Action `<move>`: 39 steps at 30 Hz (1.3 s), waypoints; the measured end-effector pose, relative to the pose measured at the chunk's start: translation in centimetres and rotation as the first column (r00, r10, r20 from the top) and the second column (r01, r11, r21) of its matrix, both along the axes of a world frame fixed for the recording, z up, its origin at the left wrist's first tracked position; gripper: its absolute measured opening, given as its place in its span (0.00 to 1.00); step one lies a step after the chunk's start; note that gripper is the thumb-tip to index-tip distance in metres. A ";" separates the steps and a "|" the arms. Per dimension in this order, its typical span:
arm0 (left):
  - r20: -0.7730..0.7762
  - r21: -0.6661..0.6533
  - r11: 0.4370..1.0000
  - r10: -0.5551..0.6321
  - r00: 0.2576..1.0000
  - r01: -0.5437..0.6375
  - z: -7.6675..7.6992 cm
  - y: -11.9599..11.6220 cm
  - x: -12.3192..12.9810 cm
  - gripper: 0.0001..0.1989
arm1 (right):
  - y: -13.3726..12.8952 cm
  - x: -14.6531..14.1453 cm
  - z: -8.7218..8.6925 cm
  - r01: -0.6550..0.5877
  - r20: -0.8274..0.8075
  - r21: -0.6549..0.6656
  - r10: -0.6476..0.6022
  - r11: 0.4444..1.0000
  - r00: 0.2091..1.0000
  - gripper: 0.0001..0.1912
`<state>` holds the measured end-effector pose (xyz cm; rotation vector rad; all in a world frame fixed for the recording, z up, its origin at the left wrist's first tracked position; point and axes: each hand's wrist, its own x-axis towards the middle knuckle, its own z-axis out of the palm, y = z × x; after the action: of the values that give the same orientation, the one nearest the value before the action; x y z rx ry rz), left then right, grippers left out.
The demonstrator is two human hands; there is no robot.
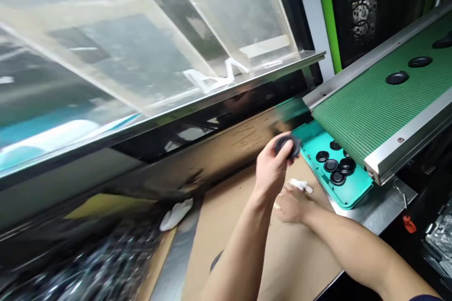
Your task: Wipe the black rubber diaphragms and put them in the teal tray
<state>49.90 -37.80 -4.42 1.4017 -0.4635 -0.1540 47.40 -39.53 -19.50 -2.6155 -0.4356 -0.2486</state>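
Raised over the cardboard sheet, my left hand grips a round black part between thumb and fingers. Lower and to the right, my right hand rests near the cardboard beside a small white item; its fingers are partly hidden, and whether it holds anything is unclear. A teal tray with several round black parts lies to the right of both hands, under the end of the green conveyor belt.
More round black parts ride on the belt, which has metal side rails. A clear-panelled frame spans the upper left. A white cloth-like item lies left of the cardboard. An orange-red clip hangs at the right.
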 end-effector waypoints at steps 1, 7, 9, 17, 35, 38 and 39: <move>-0.115 -0.053 0.995 0.080 0.990 -0.086 -2.1 3.8 0.2 0.27 | 0.0 0.2 0.0 0.043 0.003 0.030 -0.043 0.999 0.999 0.16; -0.463 -0.156 0.891 0.316 0.828 -0.427 -14.0 15.4 0.3 0.18 | 0.5 0.7 -0.3 0.198 0.106 0.390 -0.257 0.899 0.961 0.20; -0.524 -0.244 0.879 0.237 0.818 -0.411 -15.2 15.0 0.1 0.11 | 1.4 0.3 -0.5 0.121 0.155 0.424 -0.204 0.898 0.967 0.22; -0.682 -0.534 0.803 -0.224 0.697 -0.264 -14.2 13.9 -0.4 0.24 | 5.3 -1.8 -0.9 0.037 0.253 0.132 -0.069 0.991 0.965 0.23; -0.694 -0.480 0.845 -0.203 0.691 -0.234 -13.7 13.7 -0.3 0.24 | 2.6 0.7 0.8 0.158 0.185 0.021 -0.159 0.987 0.970 0.21; -0.686 -0.483 0.840 -0.189 0.703 -0.246 -13.5 13.7 -0.4 0.24 | 1.0 1.2 1.4 0.159 0.174 0.136 -0.182 0.978 0.968 0.20; -0.688 -0.481 0.838 -0.178 0.704 -0.258 -13.5 13.7 -0.3 0.24 | 0.6 1.1 1.6 0.166 0.166 0.176 -0.195 0.970 0.967 0.24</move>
<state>49.57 -24.13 -17.87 0.6792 0.1901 -0.4746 48.51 -38.92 -17.94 -2.4836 -0.2253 -0.5638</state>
